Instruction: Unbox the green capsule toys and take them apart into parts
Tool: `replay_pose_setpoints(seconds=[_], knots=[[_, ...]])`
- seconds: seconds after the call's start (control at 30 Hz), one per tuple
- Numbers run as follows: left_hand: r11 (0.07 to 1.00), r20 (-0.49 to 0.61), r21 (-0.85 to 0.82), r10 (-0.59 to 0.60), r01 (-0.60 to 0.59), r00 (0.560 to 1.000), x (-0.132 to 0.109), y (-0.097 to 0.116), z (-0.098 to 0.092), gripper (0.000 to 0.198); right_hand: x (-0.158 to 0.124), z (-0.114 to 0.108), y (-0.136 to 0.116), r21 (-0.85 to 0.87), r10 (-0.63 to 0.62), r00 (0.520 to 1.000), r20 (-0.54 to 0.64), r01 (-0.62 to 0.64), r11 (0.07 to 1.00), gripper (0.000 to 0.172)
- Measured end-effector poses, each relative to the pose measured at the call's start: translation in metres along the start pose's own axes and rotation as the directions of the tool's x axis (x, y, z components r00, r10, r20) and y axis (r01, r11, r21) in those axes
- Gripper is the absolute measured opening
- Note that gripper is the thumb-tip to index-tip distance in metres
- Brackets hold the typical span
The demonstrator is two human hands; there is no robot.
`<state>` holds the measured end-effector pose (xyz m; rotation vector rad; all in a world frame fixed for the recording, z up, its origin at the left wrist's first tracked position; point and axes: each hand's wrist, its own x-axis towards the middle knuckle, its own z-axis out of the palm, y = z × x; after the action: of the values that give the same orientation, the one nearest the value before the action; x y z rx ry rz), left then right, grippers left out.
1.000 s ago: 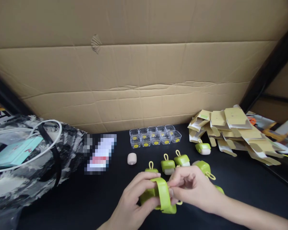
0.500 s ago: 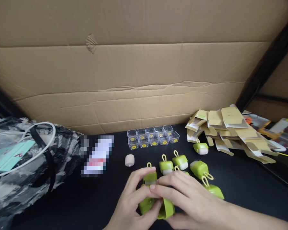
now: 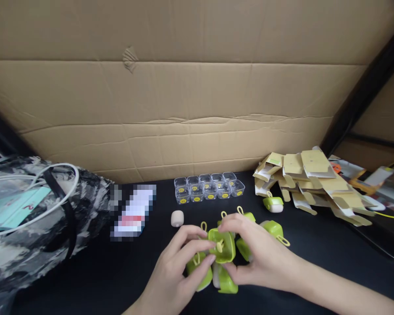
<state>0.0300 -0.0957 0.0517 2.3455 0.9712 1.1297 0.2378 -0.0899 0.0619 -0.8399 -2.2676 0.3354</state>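
Note:
My right hand (image 3: 262,256) grips a small green cap (image 3: 229,247) by its right side, thumb below and fingers above. The cap's hollow inside faces me, with a pale yellow strap end (image 3: 219,246) sticking out in its middle. At the cap's left side, my left hand (image 3: 174,269) pinches with its fingertips at the strap end. Below the cap lie a green-capped piece with a yellow loop (image 3: 199,272) and a green-and-white piece (image 3: 228,282). More such pieces sit partly hidden behind my right hand, among them a green one with a loop (image 3: 273,228).
A pinkish-white block (image 3: 177,218) stands left of the pieces. Behind are two rows of clear cups (image 3: 210,192) with yellow smiley stickers. Flattened cardboard boxes (image 3: 318,166) pile up at right, near a green-and-white piece (image 3: 273,204). A patterned bundle (image 3: 88,205) with white cable lies left.
The green cap has been raised and turned so that its hollow inside faces me. Both hands have moved slightly apart around it, uncovering the pieces below.

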Motion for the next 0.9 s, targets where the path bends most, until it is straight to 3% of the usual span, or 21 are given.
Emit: replay_pose_setpoints(seconds=[0.13, 0.23, 0.33, 0.43, 0.53, 0.6, 0.67, 0.77, 0.9], knots=[[0.998, -0.001, 0.053, -0.016, 0.016, 1.0, -0.003, -0.001, 0.003, 0.014, -0.005, 0.008, -0.003, -0.204, -0.138, 0.99, 0.04, 0.143, 0.969, 0.04], [0.991, -0.008, 0.128, -0.049, 0.05, 0.999, -0.006, 0.0, 0.007, 0.008, -0.004, 0.01, -0.01, -0.36, -0.272, 0.959, 0.076, 0.281, 0.89, 0.033], [0.987, -0.04, 0.143, -0.065, 0.07, 0.997, -0.004, 0.001, 0.005, 0.006, -0.002, 0.006, -0.011, -0.403, -0.304, 0.951, 0.062, 0.303, 0.864, 0.035], [0.988, -0.08, 0.137, -0.054, 0.065, 0.995, 0.002, -0.001, -0.004, 0.008, 0.002, -0.007, 0.003, -0.325, -0.171, 0.982, -0.074, 0.138, 0.936, 0.038], [0.983, -0.068, 0.171, -0.058, 0.069, 0.996, 0.01, -0.009, -0.014, 0.006, 0.012, -0.024, 0.031, -0.159, 0.116, 0.968, -0.224, -0.153, 0.975, 0.04], [0.976, -0.061, 0.194, -0.084, 0.095, 0.995, 0.014, -0.018, -0.018, 0.007, 0.021, -0.034, 0.051, -0.077, 0.287, 0.942, -0.176, -0.303, 0.95, 0.038], [0.969, -0.063, 0.214, -0.115, 0.126, 0.991, 0.016, -0.027, -0.019, 0.01, 0.029, -0.038, 0.068, -0.068, 0.377, 0.925, -0.049, -0.379, 0.923, 0.035], [0.95, -0.017, 0.27, -0.16, 0.158, 0.987, 0.024, -0.038, -0.017, 0.013, 0.031, -0.04, 0.085, -0.102, 0.43, 0.9, 0.071, -0.422, 0.901, 0.035], [0.905, 0.143, 0.395, -0.228, 0.156, 0.963, 0.052, -0.041, -0.006, 0.014, 0.021, -0.046, 0.097, -0.134, 0.447, 0.888, 0.107, -0.433, 0.891, 0.027]])
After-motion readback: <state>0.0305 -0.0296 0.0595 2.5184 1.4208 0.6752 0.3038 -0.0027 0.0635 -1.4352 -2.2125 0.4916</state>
